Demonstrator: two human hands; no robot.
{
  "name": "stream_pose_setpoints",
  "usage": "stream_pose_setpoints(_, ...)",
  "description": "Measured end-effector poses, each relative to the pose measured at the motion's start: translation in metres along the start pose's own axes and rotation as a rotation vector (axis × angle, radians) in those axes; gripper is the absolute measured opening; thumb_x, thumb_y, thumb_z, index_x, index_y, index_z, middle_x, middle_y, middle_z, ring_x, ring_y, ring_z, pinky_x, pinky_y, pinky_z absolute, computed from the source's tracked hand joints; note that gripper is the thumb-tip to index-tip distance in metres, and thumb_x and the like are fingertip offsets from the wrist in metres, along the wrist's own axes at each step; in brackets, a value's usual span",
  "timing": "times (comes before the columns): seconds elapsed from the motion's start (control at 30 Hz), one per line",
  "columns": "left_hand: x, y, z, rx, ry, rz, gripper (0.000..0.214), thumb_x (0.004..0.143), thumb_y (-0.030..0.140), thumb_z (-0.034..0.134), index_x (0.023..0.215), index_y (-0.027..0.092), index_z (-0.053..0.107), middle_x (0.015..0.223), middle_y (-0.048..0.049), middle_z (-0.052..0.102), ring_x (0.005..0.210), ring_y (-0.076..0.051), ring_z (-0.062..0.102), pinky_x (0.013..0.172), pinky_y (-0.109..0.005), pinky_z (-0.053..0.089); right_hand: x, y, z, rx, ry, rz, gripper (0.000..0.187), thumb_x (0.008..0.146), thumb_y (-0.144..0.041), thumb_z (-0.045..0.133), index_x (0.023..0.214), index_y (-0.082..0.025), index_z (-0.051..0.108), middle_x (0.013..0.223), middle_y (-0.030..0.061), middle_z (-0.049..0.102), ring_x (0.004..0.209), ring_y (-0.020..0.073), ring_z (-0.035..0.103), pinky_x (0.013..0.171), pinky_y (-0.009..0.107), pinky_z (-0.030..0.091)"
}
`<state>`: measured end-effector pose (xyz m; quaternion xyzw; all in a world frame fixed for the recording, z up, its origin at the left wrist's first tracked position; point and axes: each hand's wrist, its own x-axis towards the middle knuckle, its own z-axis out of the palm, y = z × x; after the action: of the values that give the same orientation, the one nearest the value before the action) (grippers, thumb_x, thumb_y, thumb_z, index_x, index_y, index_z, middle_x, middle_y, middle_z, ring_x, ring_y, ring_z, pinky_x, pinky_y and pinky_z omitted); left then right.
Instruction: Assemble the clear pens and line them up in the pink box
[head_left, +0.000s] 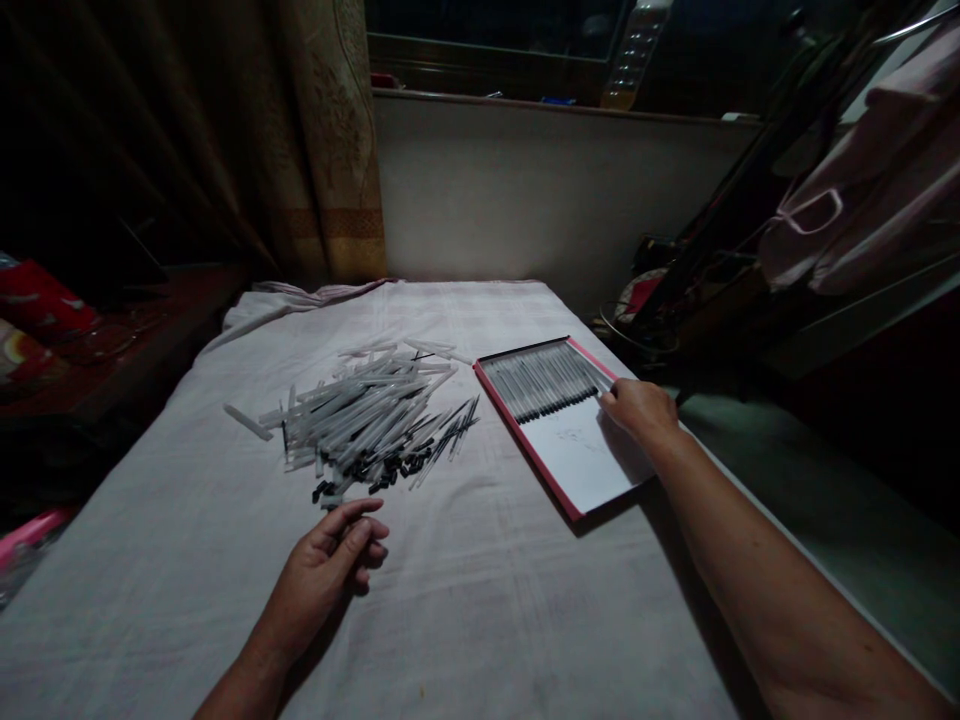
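My right hand (643, 412) reaches over the right side of a shallow, red-edged box (546, 478). Its fingers pinch what looks like a clear pen (602, 380) at the end of a row of pens (544, 380) with black tips. Part of that pen is hidden by the fingers. My left hand (341, 545) hovers or rests in front of a loose pile of clear pen barrels (375, 400), its fingers loosely bent and apart, with nothing visible in them. Small black caps (405, 465) lie at the pile's near edge. Thin dark refills (454, 430) lie to its right.
A pale checked cloth (480, 620) covers the table. Behind it are a wall (525, 190) and a patterned curtain (330, 130). A plastic bottle (634, 55) stands on the sill. Pink clothing (870, 180) hangs at right; a red package (45, 300) is at left.
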<state>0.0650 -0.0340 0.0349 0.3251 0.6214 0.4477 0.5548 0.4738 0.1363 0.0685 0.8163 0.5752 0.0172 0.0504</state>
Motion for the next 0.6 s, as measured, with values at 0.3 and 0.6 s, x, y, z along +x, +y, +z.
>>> stream_pose_setpoints(0.3, 0.001, -0.002, 0.000, -0.001, -0.009, -0.003, 0.068, 0.052, 0.065, 0.085, 0.099, 0.018, 0.069, 0.077, -0.0039, 0.068, 0.060, -0.014, 0.060, 0.045, -0.021, 0.045, -0.001, 0.000, 0.021, 0.140, 0.125, -0.035, 0.033, 0.094, -0.031, 0.052, 0.105, -0.012, 0.075, 0.103, 0.0215, 0.075, 0.098, 0.0310, 0.071, 0.078, 0.033, 0.049)
stream_pose_setpoints(0.6, 0.000, -0.002, -0.001, 0.019, -0.001, -0.009, 0.066, 0.054, 0.064, 0.084, 0.100, 0.018, 0.068, 0.079, -0.0039, 0.068, 0.061, -0.015, 0.061, 0.046, -0.022, 0.045, 0.043, -0.012, 0.041, 0.627, 0.020, -0.041, 0.033, 0.095, -0.026, 0.043, 0.099, -0.013, 0.073, 0.081, 0.0066, 0.076, 0.074, 0.0175, 0.068, 0.064, 0.023, 0.046)
